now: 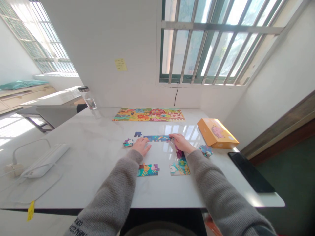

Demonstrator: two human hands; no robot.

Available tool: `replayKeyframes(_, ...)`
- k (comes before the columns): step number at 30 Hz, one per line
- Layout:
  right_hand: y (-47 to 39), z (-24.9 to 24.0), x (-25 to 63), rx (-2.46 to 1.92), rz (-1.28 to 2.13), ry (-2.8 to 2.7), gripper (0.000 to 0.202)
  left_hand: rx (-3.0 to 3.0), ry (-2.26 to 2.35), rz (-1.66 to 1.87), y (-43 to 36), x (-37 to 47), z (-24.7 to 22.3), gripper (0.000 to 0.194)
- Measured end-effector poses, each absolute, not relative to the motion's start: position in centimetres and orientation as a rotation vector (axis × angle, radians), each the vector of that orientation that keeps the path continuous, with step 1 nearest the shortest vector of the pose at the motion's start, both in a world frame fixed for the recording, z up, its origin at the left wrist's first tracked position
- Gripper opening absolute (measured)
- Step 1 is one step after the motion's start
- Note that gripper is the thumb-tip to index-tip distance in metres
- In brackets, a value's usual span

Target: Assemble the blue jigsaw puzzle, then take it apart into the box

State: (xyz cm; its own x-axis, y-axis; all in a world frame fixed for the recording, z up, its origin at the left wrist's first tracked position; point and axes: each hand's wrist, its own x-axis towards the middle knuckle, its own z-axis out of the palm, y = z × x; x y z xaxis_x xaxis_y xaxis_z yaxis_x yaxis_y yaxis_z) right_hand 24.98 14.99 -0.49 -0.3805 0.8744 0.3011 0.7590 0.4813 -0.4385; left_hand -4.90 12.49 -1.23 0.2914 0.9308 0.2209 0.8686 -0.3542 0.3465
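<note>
A row of joined blue puzzle pieces (157, 138) lies on the white table. My left hand (141, 146), fingers apart, rests at the row's left end. My right hand (181, 143) is at the row's right end, its fingertips on the corner; whether they grip a piece is too small to tell. Purple and teal joined pieces (181, 166) run down below my right hand. Another joined section (150, 169) lies near my left sleeve. A loose dark blue piece (138, 134) and a small pile of pieces (128, 142) sit left of the row; a second pile (206, 150) is beside my right forearm.
Behind the row lies a colourful farm picture strip (150, 114). An orange box (217, 132) and a black phone-like slab (251, 172) are at the right. A glass bottle (88, 98) stands back left; a white power strip (48, 161) with cables lies at the left.
</note>
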Motion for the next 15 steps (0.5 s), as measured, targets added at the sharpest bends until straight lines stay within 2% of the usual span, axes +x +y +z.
replayKeyframes(10, 13.2, -0.9, 25.9, -1.381, 0.166, -2.153, 0.056, 2.463, 1.675, 0.517, 11.8, -4.4, -0.6, 0.028)
replayKeyframes(15, 11.7, -1.4, 26.4, -1.466, 0.101, -2.124, 0.048, 2.492, 1.711, 0.405, 11.1, -3.8, 0.2, 0.03)
